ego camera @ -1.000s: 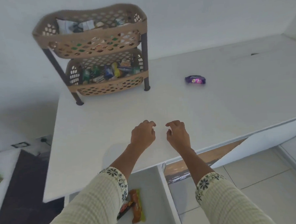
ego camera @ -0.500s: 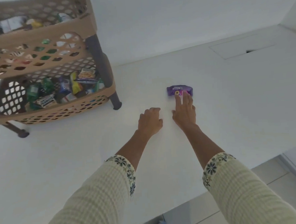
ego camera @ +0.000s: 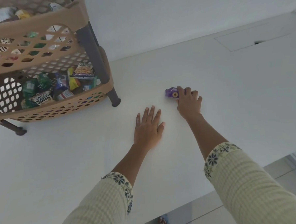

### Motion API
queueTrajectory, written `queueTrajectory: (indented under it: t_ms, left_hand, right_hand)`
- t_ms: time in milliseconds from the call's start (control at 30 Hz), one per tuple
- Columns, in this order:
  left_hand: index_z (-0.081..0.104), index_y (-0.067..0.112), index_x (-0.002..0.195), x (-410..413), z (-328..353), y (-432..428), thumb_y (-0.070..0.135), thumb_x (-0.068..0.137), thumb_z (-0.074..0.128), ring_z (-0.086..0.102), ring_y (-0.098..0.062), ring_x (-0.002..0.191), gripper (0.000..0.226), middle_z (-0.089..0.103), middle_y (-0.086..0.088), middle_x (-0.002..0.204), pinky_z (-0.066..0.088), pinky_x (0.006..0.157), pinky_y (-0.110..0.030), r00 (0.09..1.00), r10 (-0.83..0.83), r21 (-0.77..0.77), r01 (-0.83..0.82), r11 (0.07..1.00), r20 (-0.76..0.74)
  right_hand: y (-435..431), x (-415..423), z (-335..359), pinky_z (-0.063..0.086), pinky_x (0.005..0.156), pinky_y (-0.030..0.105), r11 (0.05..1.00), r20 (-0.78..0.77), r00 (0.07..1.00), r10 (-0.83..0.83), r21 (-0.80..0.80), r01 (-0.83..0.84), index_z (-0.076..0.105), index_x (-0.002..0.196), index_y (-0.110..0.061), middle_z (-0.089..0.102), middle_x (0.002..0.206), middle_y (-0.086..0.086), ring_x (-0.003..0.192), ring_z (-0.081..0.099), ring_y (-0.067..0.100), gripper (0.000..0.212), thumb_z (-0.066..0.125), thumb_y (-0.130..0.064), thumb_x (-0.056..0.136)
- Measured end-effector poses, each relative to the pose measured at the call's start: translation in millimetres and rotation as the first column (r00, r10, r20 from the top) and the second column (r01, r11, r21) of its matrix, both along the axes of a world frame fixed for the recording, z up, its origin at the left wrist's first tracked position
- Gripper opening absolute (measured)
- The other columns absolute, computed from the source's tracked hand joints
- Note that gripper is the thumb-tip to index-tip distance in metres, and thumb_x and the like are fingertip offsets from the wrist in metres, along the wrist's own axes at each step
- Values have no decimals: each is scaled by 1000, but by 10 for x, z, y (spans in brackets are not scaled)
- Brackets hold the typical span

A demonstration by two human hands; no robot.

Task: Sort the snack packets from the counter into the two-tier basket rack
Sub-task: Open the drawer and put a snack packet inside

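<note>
A small purple snack packet [ego camera: 171, 93] lies on the white counter [ego camera: 220, 97], right of the rack. My right hand [ego camera: 188, 103] covers its right half, fingers curled around it. My left hand [ego camera: 149, 127] rests flat on the counter with fingers spread, a little nearer to me. The tan two-tier basket rack [ego camera: 54, 110] stands at the left. Its lower basket holds several packets, among them salted peanuts [ego camera: 42, 98]. The upper basket [ego camera: 36, 27] also holds packets, partly cut off by the frame.
A dark rack leg [ego camera: 115, 100] stands close to the left of the purple packet. A white wall runs behind the counter. A recessed panel [ego camera: 253, 39] sits at the counter's far right. The counter's front edge and the tiled floor show at the bottom right.
My right hand reached forward onto the purple packet and curled around it. My left hand opened flat on the counter. The view moved closer to the rack.
</note>
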State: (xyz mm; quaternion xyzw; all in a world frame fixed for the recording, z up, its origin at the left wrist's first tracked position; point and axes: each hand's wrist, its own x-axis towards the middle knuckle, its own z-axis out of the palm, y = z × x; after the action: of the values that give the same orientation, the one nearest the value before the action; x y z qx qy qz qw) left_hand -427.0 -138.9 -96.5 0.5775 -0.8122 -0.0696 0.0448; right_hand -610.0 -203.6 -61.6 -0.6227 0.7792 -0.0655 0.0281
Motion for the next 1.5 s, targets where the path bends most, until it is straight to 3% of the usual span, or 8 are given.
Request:
queueTrajectory:
  t_ms: [200, 700, 900, 1033, 1133, 1267, 1333, 1500]
  left_hand:
    - [10, 27, 156, 304, 15, 533, 51, 102, 15, -2, -20, 151, 60, 2, 0, 165, 3, 122, -48, 1000, 17, 12, -17, 1000, 23]
    - [18, 26, 156, 2382, 61, 2654, 48, 102, 24, 7, -21, 151, 58, 11, -1, 164, 8, 122, -46, 983, 184, 0, -184, 983, 12]
    - [19, 25, 155, 3077, 68, 3241, 52, 102, 19, 7, -21, 151, 60, 13, -2, 163, 8, 122, -48, 977, 214, -5, -214, 977, 22]
    - [30, 20, 153, 3413, 93, 3602, 48, 100, 21, 20, -27, 149, 60, 24, -6, 160, 17, 119, -51, 968, 246, -41, -247, 968, -41]
    - [32, 16, 152, 3544, 45, 3878, 41, 101, 32, 23, -29, 148, 56, 25, -8, 160, 22, 118, -53, 966, 256, -94, -259, 961, -43]
    - [26, 14, 154, 3645, -39, 4176, 26, 95, 51, 15, -26, 150, 65, 17, -5, 162, 17, 119, -53, 952, 303, -75, -305, 949, -33]
    - [23, 13, 154, 3674, -66, 4271, 21, 89, 57, 13, -24, 150, 74, 16, -4, 163, 14, 120, -54, 937, 349, -61, -349, 935, -13]
    - [20, 11, 155, 3759, -127, 4365, 18, 85, 59, 13, -22, 150, 80, 16, -5, 163, 13, 119, -55, 933, 359, -94, -354, 930, 32]
  right_hand:
    - [593, 483, -75, 43, 90, 47, 998, -51, 998, -31, -60, 28, 30, 145, -21, 45, 128, 13, 110, 44, 35, 58, 46, -4, 91]
    - [2796, 2467, -92, 43, 93, 47, 991, 21, 996, 92, -102, -89, 36, 144, -20, 47, 132, 14, 114, 45, 38, 58, 44, -2, 89]
    - [3713, 3147, -180, 43, 96, 53, 951, 77, 967, 244, -213, -224, 43, 141, -15, 51, 128, 18, 111, 46, 39, 68, 55, 5, 78]
    - [4374, 3364, -388, 44, 97, 54, 886, 180, 889, 421, -291, -360, 39, 141, -13, 49, 127, 20, 113, 39, 36, 78, 55, 9, 68]
    - [4811, 3371, -590, 49, 89, 46, 870, 232, 842, 486, -214, -443, 45, 137, -10, 54, 122, 19, 105, 49, 34, 56, 46, -15, 81]
    - [5008, 3383, -863, 49, 92, 43, 808, 343, 831, 438, 256, -531, 37, 143, -16, 47, 136, 13, 116, 48, 32, 50, 48, -28, 96]
    - [5006, 3481, -955, 48, 88, 41, 762, 376, 853, 363, 407, -503, 40, 137, -15, 51, 132, 15, 114, 53, 35, 45, 46, -35, 97]
    - [4963, 3975, -1169, 47, 90, 41, 713, 325, 893, 311, 542, -446, 46, 130, -3, 58, 123, 21, 111, 58, 38, 45, 45, -35, 98]
